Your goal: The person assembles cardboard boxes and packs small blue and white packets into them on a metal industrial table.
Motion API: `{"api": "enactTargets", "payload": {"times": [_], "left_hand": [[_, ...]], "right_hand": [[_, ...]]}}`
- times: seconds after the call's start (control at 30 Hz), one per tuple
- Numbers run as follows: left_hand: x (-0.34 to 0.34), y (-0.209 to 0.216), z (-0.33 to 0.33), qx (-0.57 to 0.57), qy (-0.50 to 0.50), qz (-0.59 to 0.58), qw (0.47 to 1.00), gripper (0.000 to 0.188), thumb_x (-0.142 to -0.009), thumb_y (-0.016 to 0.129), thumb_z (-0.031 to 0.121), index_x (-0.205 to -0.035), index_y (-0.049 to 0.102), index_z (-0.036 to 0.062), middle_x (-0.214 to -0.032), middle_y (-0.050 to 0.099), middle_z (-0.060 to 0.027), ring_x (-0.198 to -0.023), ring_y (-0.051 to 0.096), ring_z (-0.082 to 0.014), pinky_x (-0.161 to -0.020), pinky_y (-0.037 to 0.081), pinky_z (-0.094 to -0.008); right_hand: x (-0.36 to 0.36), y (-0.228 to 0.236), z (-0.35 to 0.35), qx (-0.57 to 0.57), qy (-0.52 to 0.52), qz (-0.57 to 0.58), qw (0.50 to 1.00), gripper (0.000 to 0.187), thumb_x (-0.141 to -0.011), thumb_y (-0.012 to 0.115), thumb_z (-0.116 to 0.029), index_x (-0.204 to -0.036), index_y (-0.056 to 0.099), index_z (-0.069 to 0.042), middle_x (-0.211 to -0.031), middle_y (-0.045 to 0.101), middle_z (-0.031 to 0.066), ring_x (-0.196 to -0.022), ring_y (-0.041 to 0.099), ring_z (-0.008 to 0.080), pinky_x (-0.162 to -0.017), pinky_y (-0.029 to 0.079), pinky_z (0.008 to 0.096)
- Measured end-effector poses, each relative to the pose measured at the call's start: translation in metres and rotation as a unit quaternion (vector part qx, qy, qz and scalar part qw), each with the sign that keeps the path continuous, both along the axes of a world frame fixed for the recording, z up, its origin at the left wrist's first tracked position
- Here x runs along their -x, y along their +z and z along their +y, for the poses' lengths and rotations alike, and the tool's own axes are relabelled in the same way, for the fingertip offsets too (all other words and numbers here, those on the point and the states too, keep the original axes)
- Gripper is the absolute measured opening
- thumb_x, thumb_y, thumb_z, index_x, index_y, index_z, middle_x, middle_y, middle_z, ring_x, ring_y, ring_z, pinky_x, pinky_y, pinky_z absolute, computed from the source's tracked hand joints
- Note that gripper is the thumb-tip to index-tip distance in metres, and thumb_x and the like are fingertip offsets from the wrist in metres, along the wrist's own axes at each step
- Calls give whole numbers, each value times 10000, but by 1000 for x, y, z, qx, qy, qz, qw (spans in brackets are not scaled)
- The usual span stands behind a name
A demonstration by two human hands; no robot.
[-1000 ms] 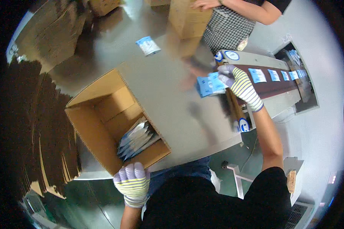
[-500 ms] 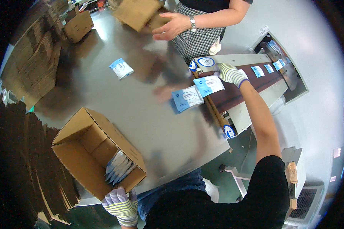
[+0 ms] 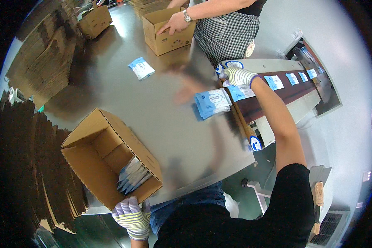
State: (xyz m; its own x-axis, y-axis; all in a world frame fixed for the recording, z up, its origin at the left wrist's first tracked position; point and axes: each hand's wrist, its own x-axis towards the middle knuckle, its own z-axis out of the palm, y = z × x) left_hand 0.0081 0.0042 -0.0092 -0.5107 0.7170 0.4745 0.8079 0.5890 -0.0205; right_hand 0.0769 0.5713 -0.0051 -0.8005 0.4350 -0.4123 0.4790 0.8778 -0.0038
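The stack of blue wipe packets (image 3: 213, 102) is now lying on the steel table (image 3: 169, 124) by itself, where half a second ago the right hand (image 3: 238, 76) was still over it; that gloved hand is now reaching up to the conveyor belt (image 3: 273, 97), fingers curling over a blue packet (image 3: 240, 92) at the belt's near end, though I cannot tell whether it is actually gripping it. The left hand (image 3: 131, 215), also in a striped glove, is clasping the near corner of the open cardboard box (image 3: 107, 159), which is holding more packets standing on edge. Across the table another person's hand (image 3: 175, 25) is resting on a second box (image 3: 166, 31).
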Motion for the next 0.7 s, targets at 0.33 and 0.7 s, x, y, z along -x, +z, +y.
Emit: {"api": "enactTargets", "payload": {"times": [0.33, 0.7], "left_hand": [[-1, 4, 2, -14, 0, 5, 1000, 271, -726, 672, 280, -888, 537, 110, -783, 523, -84, -733, 519, -279, -674, 384, -407], [4, -4, 0, -25, -10, 20, 999, 358, -691, 697, 365, -917, 527, 145, -802, 519, -23, -705, 512, -204, -652, 359, -365]], "right_hand": [[40, -31, -37, 98, 91, -218, 967, 843, -561, 791, -543, -1144, 564, 22, -1085, 627, 194, -989, 609, 310, -842, 479, 350], [-6, -14, -234, 11, 140, -63, 988, 645, -630, 755, -401, -1083, 557, 13, -1007, 622, 223, -948, 614, 350, -824, 493, 406]]}}
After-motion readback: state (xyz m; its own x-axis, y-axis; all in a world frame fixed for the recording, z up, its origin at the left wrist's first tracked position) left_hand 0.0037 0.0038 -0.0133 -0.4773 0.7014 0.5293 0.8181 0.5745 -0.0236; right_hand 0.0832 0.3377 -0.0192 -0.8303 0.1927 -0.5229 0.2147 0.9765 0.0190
